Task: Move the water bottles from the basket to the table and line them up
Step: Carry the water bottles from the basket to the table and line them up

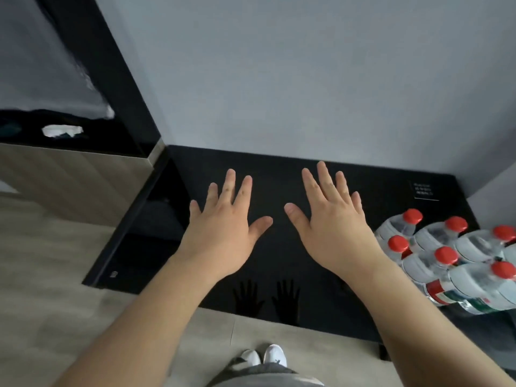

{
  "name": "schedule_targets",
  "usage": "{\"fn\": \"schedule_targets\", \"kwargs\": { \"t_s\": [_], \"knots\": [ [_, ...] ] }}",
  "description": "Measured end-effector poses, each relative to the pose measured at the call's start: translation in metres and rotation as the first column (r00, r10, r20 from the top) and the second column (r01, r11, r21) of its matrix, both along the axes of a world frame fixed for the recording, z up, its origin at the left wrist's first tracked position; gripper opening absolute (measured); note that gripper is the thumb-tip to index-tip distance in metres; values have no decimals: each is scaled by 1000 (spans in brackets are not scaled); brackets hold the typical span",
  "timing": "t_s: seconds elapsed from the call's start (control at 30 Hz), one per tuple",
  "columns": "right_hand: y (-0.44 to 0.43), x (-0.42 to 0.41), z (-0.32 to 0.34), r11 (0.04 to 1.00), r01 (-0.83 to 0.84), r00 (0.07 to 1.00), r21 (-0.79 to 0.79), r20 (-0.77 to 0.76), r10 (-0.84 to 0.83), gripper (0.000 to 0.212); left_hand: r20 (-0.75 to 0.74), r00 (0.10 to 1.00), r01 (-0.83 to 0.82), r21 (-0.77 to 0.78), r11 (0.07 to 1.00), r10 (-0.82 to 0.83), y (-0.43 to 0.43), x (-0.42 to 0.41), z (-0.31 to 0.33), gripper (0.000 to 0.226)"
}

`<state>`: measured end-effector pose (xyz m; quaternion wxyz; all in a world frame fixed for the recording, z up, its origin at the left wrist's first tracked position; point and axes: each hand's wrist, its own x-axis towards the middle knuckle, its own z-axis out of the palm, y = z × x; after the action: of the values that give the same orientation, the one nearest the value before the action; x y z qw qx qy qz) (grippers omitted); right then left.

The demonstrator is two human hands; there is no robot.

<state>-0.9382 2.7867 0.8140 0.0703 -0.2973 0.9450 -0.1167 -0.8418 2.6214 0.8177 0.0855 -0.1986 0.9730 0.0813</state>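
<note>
Hovering empty, left hand [223, 222] and right hand [332, 219] spread flat over the black counter [279, 275], red-capped water bottles [446, 255] clustered rightward, apparently awaiting alignment.

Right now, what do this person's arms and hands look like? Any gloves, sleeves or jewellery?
Both are bare: the left hand and right hand wear no gloves, rings or watch, and the forearms show no sleeves as far as the frame reaches. Lower down, grey clothing and white shoes are visible.

Clear water bottles [435, 263] red-capped; table [279, 258] glossy black.
</note>
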Motion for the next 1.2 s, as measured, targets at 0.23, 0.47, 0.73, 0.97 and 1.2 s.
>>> {"fn": "schedule_targets", "kwargs": {
  "t_s": [0.23, 0.47, 0.73, 0.97, 1.2],
  "knots": [
    [-59, 28, 6, 967, -254, 967, 10, 24, 254, 75, 33, 970, -241, -39, 970, 242, -32, 76, 10, 88],
    [-151, 88, 14, 828, -560, 829, 36, 22, 559, 74, 11, 855, -519, -7, 855, 519, -75, 176, 23, 81],
    [-269, 186, 16, 639, -768, 640, 42, -3, 769, 74, -7, 650, -759, 54, 649, 760, -139, 305, 17, 87],
    [-386, 303, 3, 541, -841, 541, 17, 27, 840, 74, 8, 546, -836, 68, 544, 838, -231, 423, 6, 85],
    [-486, 410, -6, 486, -874, 486, 9, 64, 872, 73, 18, 497, -868, 31, 496, 868, -323, 525, 6, 86]
  ]
}}
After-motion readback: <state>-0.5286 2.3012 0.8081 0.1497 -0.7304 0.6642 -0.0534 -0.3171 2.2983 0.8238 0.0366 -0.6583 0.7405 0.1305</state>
